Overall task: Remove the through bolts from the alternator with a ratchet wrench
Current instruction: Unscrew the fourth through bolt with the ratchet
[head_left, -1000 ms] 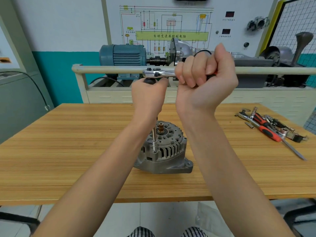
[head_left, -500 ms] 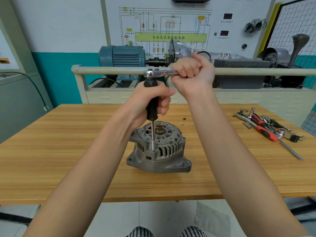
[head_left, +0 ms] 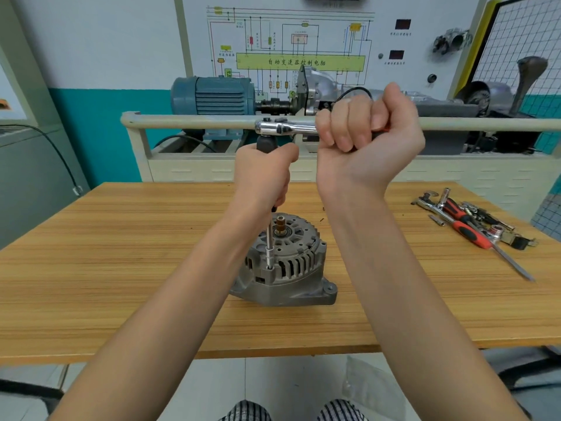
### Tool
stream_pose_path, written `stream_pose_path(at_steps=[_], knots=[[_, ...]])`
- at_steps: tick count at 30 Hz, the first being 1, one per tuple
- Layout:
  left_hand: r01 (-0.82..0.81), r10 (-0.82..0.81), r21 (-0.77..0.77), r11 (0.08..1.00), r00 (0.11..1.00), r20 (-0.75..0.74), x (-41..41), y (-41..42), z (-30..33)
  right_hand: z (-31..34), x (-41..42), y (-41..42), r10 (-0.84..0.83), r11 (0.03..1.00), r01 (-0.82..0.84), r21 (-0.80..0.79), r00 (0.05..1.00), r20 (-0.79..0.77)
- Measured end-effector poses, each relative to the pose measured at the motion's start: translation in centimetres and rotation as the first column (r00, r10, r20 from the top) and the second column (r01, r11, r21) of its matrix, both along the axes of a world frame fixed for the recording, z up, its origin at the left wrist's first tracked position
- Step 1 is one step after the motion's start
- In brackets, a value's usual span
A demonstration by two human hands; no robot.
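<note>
The grey cast-metal alternator [head_left: 283, 262] sits mid-bench [head_left: 121, 268]. The left hand [head_left: 262, 177] grips the black extension handle [head_left: 266, 143]; at its 2 o'clock, the right hand [head_left: 368, 138] clenches the chrome ratchet wrench [head_left: 283, 128].

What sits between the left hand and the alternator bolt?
In the head view, only the slim steel extension shaft with its socket, running from the left hand down onto the alternator.

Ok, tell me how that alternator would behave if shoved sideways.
The alternator looks like solid cast metal, so it is probably heavy and would resist a light shove. It sits slightly tilted on the table, so it might rock. Its round body could roll if tipped.
</note>
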State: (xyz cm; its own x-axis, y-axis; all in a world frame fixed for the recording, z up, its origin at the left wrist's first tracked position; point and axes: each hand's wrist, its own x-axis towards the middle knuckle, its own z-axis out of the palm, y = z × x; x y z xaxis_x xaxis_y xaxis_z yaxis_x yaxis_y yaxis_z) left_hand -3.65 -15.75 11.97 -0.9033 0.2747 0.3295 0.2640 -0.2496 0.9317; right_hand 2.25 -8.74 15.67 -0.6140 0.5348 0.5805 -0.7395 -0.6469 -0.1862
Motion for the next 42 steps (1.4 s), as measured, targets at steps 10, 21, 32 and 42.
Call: stream_pose_path(at_steps=[10,21,32,42], knots=[[0.301,-0.305,-0.061,0.952,0.948,-0.093,-0.4,-1.7,0.1,0.8,-0.4,1.8,0.140,0.990,-0.137,-0.035,0.985,0.099],[0.300,-0.300,-0.029,0.953,0.954,0.014,-0.8,-1.2,0.3,0.9,-2.0,2.3,0.275,0.956,-0.252,-0.153,0.949,0.156],[0.039,-0.039,-0.006,0.999,0.998,-0.047,-0.1,-0.3,-0.1,0.1,0.5,-1.3,-0.147,0.982,0.152,0.113,0.988,-0.051],[0.511,-0.514,-0.066,0.857,0.856,-0.056,-0.9,-2.2,-0.1,1.4,-3.0,2.8,0.460,0.881,-0.418,-0.221,0.864,0.203]])
